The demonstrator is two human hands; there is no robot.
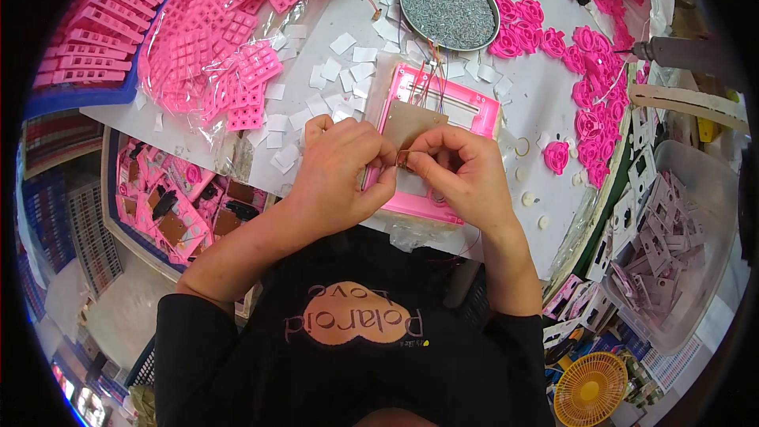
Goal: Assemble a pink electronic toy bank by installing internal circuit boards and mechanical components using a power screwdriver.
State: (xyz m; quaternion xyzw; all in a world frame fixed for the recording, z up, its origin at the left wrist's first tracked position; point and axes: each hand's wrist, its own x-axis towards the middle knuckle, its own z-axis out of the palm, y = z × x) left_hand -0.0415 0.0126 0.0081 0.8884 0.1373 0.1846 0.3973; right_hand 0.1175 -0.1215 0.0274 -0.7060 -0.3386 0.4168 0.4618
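Black short-sleeved shirt (348, 383) with a peach-coloured print is closest, on the near side of both hands. The left hand (348, 170) and right hand (466, 174) almost touch, each with thumb and first finger pinched together on a small thin brown piece (404, 156), too tiny to tell what it is. Right under them lies a shallow pink plastic case (423, 205) with a flat grey-brown board (411, 125). Beyond the hands sits a round metal bowl (449, 48) of tiny silver screws (449, 9).
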